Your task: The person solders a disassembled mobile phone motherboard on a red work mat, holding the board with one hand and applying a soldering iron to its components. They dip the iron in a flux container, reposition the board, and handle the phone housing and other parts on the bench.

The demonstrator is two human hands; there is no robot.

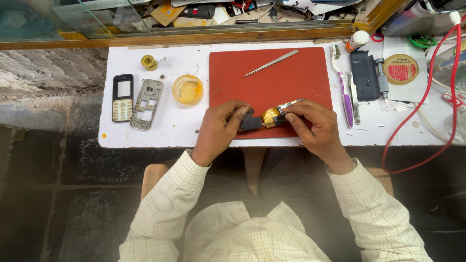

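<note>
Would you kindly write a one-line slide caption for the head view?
Both hands, left and right, hold a phone board over a red mat, tweezers lying above.

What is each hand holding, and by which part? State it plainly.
Both hands hold one small phone circuit board over the red mat. The left hand pinches its dark left end; the right hand grips its metal right end, fingertip on the gold-taped middle.

A phone front cover with keypad (pixel 122 97) and a grey inner frame (pixel 146 104) lie side by side at the left of the white counter (pixel 184 127). Near them sit a round amber dish (pixel 187 89) and a solder spool (pixel 148 61). Tweezers (pixel 271 63) rest on the red mat (pixel 291 82). A purple toothbrush (pixel 343 90), dark back cover (pixel 365 75) and red cable (pixel 427 104) lie right.
</note>
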